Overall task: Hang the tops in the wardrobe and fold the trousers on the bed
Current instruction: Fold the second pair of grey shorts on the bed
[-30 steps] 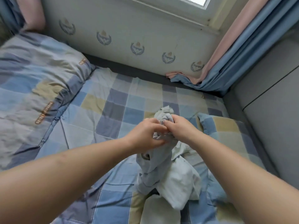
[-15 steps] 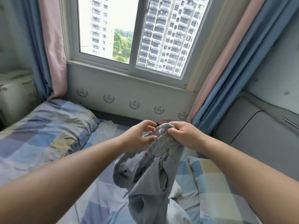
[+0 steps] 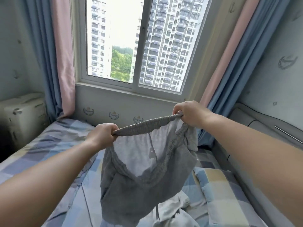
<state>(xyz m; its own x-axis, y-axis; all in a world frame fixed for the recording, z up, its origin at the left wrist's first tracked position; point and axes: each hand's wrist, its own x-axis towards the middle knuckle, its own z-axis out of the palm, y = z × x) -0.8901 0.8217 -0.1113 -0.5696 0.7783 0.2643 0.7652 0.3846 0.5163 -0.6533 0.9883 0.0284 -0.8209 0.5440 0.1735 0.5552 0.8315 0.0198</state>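
**Grey trousers held stretched at the waistband above the bed**

Both your forearms reach forward from the lower corners of the frame and rise toward the centre, the right one ending higher than the left. Your left hand point(image 3: 101, 136), left of centre, is a closed fist with the knuckles up, clamped on one end of the ribbed elastic waistband. Your right hand point(image 3: 191, 113), right of centre and higher, is curled the same way and pinches the other end, so the band runs taut and slanted between your two fists, which are well apart.

The soft grey knit trousers point(image 3: 139, 169) hang from that band in the middle of the frame, clear of the bed. The waist gapes open toward you, showing the paler inside of the cloth, lit through by the window point(image 3: 139, 43) behind. The near side of the waistband sags in a gathered curve, and a thin drawstring dangles from the lower part.

Below, the blue, grey and yellow checked bed point(image 3: 65, 185) fills the lower frame, with a crumpled white garment point(image 3: 175, 210) lying on it at the bottom centre.
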